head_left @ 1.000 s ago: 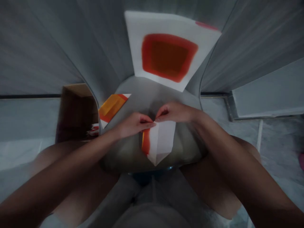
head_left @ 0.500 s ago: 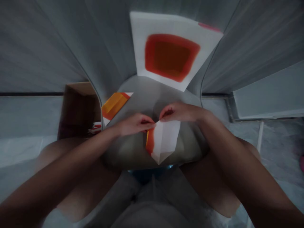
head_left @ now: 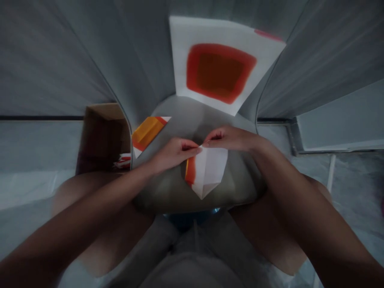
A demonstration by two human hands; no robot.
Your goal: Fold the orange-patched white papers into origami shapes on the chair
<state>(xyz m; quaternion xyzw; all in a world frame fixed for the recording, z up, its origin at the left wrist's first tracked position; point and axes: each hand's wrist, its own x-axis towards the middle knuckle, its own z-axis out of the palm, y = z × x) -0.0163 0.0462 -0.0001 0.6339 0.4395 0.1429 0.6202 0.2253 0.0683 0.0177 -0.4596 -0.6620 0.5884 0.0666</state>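
A partly folded sheet of paper (head_left: 209,172), white with a red and orange edge on its left, lies on a small grey round surface (head_left: 168,192) in front of me, its folded point toward me. My left hand (head_left: 175,151) pinches the paper's top edge with closed fingers. My right hand (head_left: 229,138) pinches the same top edge just to the right. The fingertips of both hands nearly meet.
A flat white sheet with a red and orange square (head_left: 220,66) lies beyond my hands. A folded orange piece (head_left: 148,132) rests at the surface's left edge. A brown cardboard box (head_left: 103,138) holding red-and-white papers stands on the left. My knees flank the surface.
The folded paper and both hands have shifted slightly right and away from me. The pinch on the top edge is unchanged.
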